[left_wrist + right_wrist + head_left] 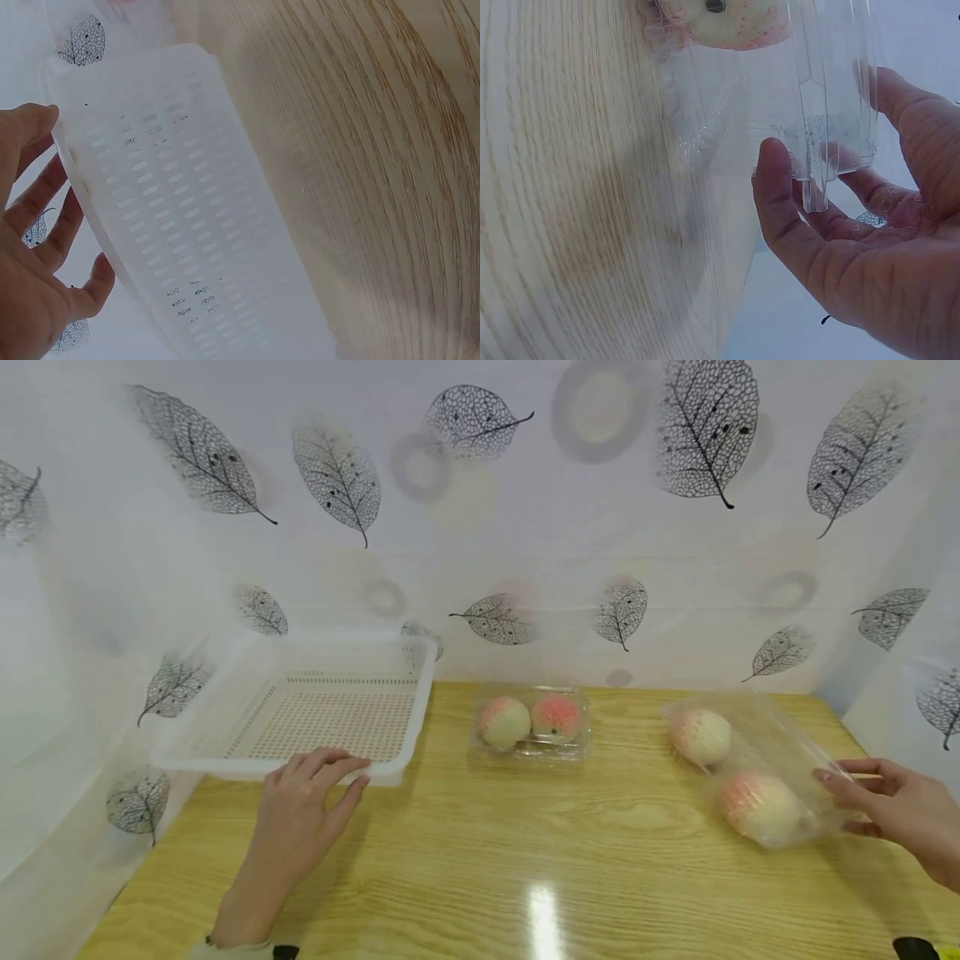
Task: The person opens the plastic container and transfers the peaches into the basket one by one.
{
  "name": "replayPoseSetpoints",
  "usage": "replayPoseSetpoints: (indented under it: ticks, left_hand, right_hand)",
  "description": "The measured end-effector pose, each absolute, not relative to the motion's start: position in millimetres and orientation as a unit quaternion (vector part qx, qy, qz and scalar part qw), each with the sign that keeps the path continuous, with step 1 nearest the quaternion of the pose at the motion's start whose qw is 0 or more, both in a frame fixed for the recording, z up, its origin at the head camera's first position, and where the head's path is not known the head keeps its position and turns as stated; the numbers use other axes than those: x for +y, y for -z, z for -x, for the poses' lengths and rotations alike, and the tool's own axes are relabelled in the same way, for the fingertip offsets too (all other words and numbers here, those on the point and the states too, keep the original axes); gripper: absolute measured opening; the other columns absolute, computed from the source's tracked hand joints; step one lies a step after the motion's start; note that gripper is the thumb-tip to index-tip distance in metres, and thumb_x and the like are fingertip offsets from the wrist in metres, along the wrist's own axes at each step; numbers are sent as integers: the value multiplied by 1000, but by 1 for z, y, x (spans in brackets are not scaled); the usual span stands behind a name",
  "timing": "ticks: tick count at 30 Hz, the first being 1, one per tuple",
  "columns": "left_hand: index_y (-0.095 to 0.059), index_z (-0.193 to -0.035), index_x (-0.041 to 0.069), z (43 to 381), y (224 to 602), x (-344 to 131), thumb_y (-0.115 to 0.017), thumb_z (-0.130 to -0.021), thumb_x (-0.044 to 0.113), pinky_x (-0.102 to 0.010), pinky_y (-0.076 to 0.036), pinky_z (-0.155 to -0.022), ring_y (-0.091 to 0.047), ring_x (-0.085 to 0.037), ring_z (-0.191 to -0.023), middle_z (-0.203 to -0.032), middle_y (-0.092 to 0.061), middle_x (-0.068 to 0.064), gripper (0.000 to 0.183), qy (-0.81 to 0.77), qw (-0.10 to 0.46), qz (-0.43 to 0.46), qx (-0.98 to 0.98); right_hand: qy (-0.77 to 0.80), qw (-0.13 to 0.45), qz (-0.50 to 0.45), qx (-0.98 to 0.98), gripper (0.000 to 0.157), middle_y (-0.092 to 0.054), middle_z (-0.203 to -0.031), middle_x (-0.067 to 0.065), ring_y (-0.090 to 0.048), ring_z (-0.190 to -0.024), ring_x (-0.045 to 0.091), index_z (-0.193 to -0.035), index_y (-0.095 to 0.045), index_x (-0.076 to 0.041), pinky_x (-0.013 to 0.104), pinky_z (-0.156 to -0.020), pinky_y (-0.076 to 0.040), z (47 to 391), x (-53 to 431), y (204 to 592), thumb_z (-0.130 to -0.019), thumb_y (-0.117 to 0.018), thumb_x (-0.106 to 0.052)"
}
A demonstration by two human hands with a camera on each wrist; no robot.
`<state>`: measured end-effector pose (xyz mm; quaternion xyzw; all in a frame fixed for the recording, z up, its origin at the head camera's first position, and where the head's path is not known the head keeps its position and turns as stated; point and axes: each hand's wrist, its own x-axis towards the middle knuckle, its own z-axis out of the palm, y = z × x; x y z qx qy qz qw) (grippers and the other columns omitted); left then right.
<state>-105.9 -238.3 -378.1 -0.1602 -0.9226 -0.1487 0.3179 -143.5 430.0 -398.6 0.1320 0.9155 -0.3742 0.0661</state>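
On the left, my left hand (302,806) rests on the near rim of a white perforated plastic basket (397,768), close to its right corner. In the left wrist view, loosely bent fingers (56,240) lie along the rim, not gripped round it. At the right, my right hand (903,806) grips the edge of a clear plastic box (783,735), thumb and fingers on either side of its wall. This box is tilted and holds two peaches, one farther back (701,737) and one nearer (759,806). The right wrist view shows its near end raised off the table.
A second clear box (528,753) with two peaches stands in the middle, at the back of the wooden table (480,860). Behind the table hangs a pale leaf-patterned sheet (480,527), which also runs along both sides.
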Motion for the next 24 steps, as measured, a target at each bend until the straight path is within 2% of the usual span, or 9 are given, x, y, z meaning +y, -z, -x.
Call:
replayPoseSetpoints:
  ticks: [4, 12, 18, 19, 21, 24]
  left_hand:
    - [-80, -103, 16, 106, 378, -238, -85, -82, 17, -60, -52, -73, -69, -33, -94, -103, -74, -5, 22, 151, 317, 159, -923]
    - [-80, -103, 17, 106, 378, -238, -86, -81, 16, -61, -51, -74, -69, -33, -94, -103, -75, -5, 23, 157, 317, 156, -922]
    - [-80, -102, 15, 106, 378, -237, -86, -80, 15, -63, -50, -77, -69, -34, -94, -103, -75, -6, 23, 166, 315, 154, -922]
    - [-80, -103, 15, 105, 378, -237, -86, -80, 15, -63, -50, -77, -68, -34, -95, -104, -75, -6, 23, 167, 314, 154, -922]
    - [-80, -102, 15, 105, 378, -237, -86, -79, 15, -64, -50, -78, -68, -34, -95, -104, -75, -7, 24, 169, 313, 153, -922]
    - [-79, -102, 15, 105, 377, -236, -86, -80, 14, -64, -49, -79, -68, -34, -95, -104, -75, -7, 24, 172, 312, 150, -922]
  right_hand:
    - [380, 76, -136, 912, 92, -53, -124, 39, -59, -70, -5, -150, -21, 19, 35, -69, -63, 141, 427, 398, -103, -52, -54]
    - [391, 82, -150, 905, 91, -62, -113, 23, -66, -71, 5, -148, -27, 17, 36, -70, -64, 133, 418, 395, -100, -57, -54]
    - [418, 73, -127, 897, 74, -61, -100, -9, -67, -73, 3, -141, -38, 14, 34, -70, -64, 125, 408, 393, -102, -60, -46]
    - [421, 72, -124, 895, 73, -60, -99, -11, -68, -73, 3, -140, -39, 14, 33, -70, -64, 124, 407, 392, -103, -59, -45]
    - [423, 68, -121, 895, 71, -59, -99, -12, -68, -73, 3, -140, -39, 14, 33, -70, -63, 122, 404, 392, -103, -59, -43]
    - [420, 68, -123, 896, 77, -63, -106, 6, -67, -73, 0, -143, -34, 16, 33, -70, -63, 121, 399, 391, -103, -58, -44]
